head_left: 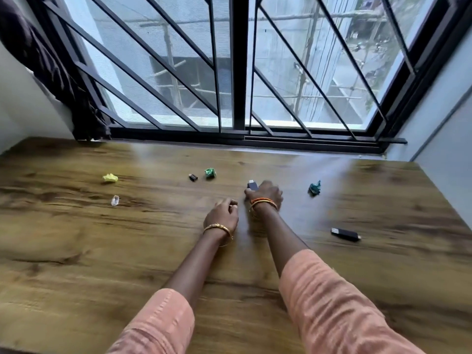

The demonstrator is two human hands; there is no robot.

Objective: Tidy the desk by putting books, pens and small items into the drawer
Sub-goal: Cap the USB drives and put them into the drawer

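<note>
A wooden desk (76, 251) with a strong brown grain is seen from above, filling the lower half of the view. Behind its far edge a wide window (237, 60) with black diagonal bars is set, and scaffolding and grey walls are seen through it. A dark curtain (51, 67) is bunched in the left corner, and pale walls close in both sides.

Two arms in peach sleeves are stretched forward over the middle of the desk. The left hand (222, 215) is curled loosely with the fingers bent in; whether anything is held inside cannot be told. The right hand (265, 194), just beyond it, is closed down over a small dark stick (252, 185). The stick's pale end is pointed away toward the window, with its long axis running roughly front to back. Bangles are worn on both wrists.

Small items are scattered well apart. A yellow wad (110, 177) and a clear cap (115, 200) are placed at the left. A black cap (193, 177) and a green wad (210, 173) lie just beside each other near the centre. A teal wad (314, 188) is found right of the hands. A black pen-like stick (345, 234) lies nearer on the right, its long axis running left to right and tilted slightly, its pale tip pointed left
</note>
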